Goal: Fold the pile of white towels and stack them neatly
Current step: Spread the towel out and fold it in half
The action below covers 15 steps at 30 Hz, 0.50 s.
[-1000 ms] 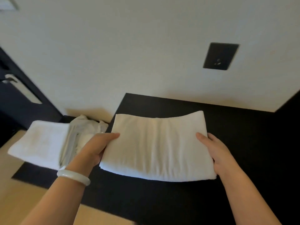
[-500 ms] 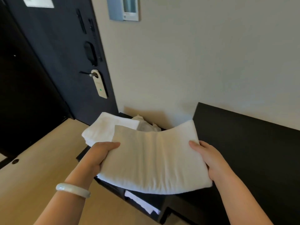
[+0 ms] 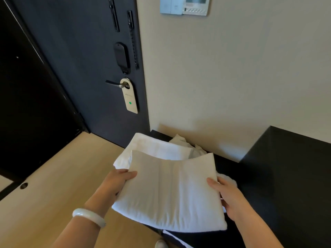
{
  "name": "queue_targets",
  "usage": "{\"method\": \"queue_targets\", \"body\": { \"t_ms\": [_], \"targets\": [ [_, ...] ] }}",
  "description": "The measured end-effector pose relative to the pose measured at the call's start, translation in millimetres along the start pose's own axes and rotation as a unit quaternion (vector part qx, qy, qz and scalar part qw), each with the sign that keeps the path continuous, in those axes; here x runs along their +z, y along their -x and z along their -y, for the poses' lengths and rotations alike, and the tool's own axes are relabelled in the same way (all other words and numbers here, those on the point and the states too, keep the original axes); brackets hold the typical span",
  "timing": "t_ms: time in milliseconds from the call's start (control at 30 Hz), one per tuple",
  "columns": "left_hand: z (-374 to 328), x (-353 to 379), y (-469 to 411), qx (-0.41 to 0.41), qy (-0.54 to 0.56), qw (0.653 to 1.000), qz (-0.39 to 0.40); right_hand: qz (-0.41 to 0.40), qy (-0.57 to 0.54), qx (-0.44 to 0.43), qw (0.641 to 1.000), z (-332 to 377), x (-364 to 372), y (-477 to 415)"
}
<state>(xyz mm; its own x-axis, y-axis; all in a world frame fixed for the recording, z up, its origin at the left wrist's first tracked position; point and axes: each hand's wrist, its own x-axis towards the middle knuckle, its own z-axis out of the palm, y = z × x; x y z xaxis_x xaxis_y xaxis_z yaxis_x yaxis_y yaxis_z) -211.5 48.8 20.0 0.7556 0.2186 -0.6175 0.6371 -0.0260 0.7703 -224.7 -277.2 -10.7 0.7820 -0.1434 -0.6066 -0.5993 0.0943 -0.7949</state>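
Note:
A folded white towel (image 3: 170,192) hangs in the air between my hands. My left hand (image 3: 114,185) grips its left edge, thumb on top. My right hand (image 3: 227,196) grips its right edge the same way. Just beyond and under it lies another folded white towel (image 3: 157,147) on a low black surface (image 3: 225,165). Behind that one, crumpled white cloth (image 3: 182,140) lies against the wall. A white bit of cloth (image 3: 228,178) shows behind my right hand.
A taller black counter (image 3: 290,158) stands at the right. A dark door (image 3: 86,68) with a handle and a hanging tag (image 3: 129,96) is at the left. Light wood floor (image 3: 53,185) lies below left. A wall panel (image 3: 186,5) hangs above.
I lifted the folded towel off the black counter and carried it left, over the lower surface with the other folded towel. My view swung left toward the door.

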Motion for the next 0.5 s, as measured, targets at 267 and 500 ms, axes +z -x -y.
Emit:
{"method": "queue_targets", "body": {
  "t_ms": [267, 500],
  "targets": [
    [-50.4, -33.3, -110.8, 0.016, -0.086, 0.996, -0.006, -0.006, -0.050, 0.016, 0.999, 3.9, 80.0, -68.7],
    [-108.3, -58.9, -204.5, 0.020, -0.070, 0.993, 0.089, -0.063, -0.090, 0.007, 0.994, 14.5, 109.5, -108.3]
  ]
}}
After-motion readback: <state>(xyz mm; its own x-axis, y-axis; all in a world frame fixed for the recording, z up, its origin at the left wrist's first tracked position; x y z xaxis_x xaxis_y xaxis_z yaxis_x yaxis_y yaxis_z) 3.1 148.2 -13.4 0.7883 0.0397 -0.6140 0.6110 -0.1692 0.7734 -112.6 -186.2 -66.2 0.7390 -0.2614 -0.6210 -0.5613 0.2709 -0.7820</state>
